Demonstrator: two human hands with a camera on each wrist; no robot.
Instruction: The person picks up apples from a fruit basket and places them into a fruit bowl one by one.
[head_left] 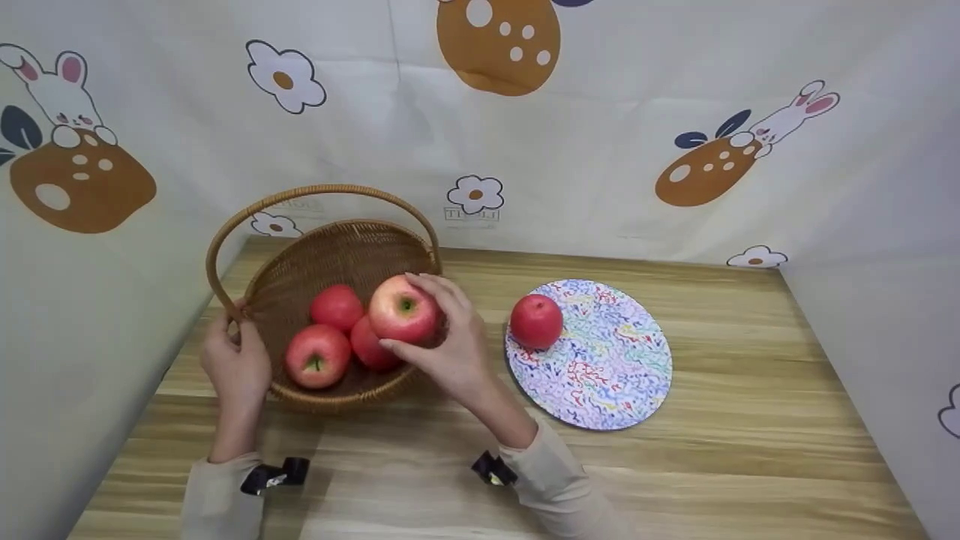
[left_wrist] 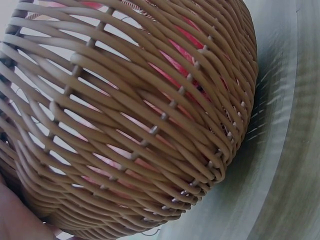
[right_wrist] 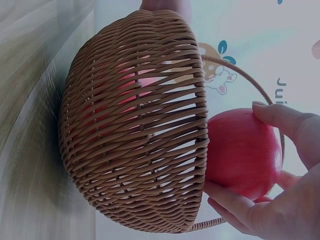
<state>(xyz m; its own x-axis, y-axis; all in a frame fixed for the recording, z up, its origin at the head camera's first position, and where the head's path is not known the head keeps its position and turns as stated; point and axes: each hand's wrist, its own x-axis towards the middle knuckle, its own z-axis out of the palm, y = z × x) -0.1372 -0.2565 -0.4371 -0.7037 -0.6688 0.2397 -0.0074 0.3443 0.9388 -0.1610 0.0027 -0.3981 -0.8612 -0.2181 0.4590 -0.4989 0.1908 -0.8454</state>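
Note:
My right hand (head_left: 458,346) grips a red apple (head_left: 405,309) with a yellowish top, thumb on one side and fingers on the other. In the right wrist view that apple (right_wrist: 244,152) is at the rim of the wicker basket (right_wrist: 135,130). My left hand (head_left: 238,361) holds the left side of the basket (head_left: 337,401) by its rim, near the foot of the handle. Inside lie a front apple (head_left: 318,356), a back apple (head_left: 337,307) and another apple (head_left: 373,346) partly covered by the held one. Through the weave in the left wrist view, red shows.
A round plate (head_left: 600,375) with a multicoloured squiggle pattern lies right of the basket, one red apple (head_left: 536,322) on its left part. The arched handle (head_left: 330,189) rises over the basket. A printed cloth (head_left: 600,150) encloses the wooden table (head_left: 742,450) at back and sides.

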